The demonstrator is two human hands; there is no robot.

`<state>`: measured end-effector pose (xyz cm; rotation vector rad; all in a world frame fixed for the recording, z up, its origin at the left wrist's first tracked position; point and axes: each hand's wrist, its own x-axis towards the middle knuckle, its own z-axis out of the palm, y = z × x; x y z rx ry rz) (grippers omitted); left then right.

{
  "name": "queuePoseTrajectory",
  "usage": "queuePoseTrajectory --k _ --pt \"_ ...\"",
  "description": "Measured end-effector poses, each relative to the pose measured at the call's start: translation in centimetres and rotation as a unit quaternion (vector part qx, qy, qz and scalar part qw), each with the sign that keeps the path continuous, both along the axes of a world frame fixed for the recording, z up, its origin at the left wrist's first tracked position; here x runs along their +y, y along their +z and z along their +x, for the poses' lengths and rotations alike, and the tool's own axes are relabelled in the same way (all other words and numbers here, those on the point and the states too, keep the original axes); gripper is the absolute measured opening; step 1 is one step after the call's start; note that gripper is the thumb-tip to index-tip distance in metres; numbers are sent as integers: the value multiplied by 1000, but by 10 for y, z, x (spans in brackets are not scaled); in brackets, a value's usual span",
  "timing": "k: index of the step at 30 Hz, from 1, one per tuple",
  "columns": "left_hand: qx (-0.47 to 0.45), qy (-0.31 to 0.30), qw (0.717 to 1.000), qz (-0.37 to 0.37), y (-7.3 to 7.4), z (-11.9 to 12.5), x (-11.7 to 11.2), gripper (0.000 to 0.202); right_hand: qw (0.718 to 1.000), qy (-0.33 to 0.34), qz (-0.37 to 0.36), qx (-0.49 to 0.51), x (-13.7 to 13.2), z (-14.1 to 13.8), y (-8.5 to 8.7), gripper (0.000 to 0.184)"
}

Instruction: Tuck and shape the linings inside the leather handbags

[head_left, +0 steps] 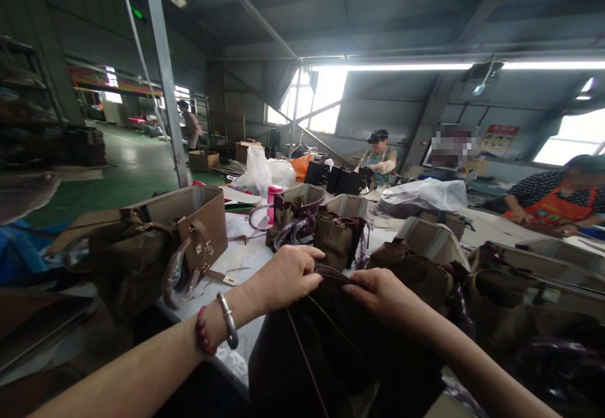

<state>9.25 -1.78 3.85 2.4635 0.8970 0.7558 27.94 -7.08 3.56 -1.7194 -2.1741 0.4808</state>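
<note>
A dark brown cloth bag piece with a thin trimmed edge hangs in front of me, its lower part lost in shadow. My left hand pinches the top edge on the left, the index finger stretched out above it. On the right, my right hand grips the same edge between thumb and fingers, so a short strip of it spans the gap between the hands. Just beyond stands a brown handbag with an open, light-lined body. A bracelet of red beads and a silver bangle circle my left wrist.
More unfinished bags stand around: a tan one at left with a hanging strap, and several brown ones at right. Further back are a pink bottle, clear plastic wrap and black bags. Co-workers sit across the worktable.
</note>
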Motion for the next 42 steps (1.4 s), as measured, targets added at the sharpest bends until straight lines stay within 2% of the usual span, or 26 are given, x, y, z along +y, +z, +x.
queuePoseTrajectory --k 3,9,14,21,23,26,28,30,32,36,42 --pt "14 -28 999 -11 3 1 9 18 1000 9 -9 17 3 4 -2 26" --pt "64 -39 994 -80 3 11 29 19 999 15 -21 28 12 13 -7 28" --pt "63 -48 993 -84 5 20 37 17 999 12 -29 42 19 22 -12 29" --pt "63 -4 983 -172 10 27 38 13 988 22 -80 129 27 32 -17 28" --pt "75 18 985 -152 11 30 35 13 979 40 -94 175 27 33 -18 26" --pt "98 48 992 -61 8 31 30 12 965 70 -107 231 27 33 -19 27" --pt "95 25 995 25 5 28 27 12 961 76 -112 243 27 32 -18 30" --pt "84 -26 990 106 3 24 25 12 962 75 -109 237 27 31 -18 32" --pt "85 -64 981 161 1 19 23 12 967 75 -97 223 28 31 -18 31" --pt "110 -90 969 202 3 14 17 12 979 74 -63 179 29 31 -19 30" --pt "120 -158 962 190 6 17 8 13 995 30 10 90 24 27 -16 24"
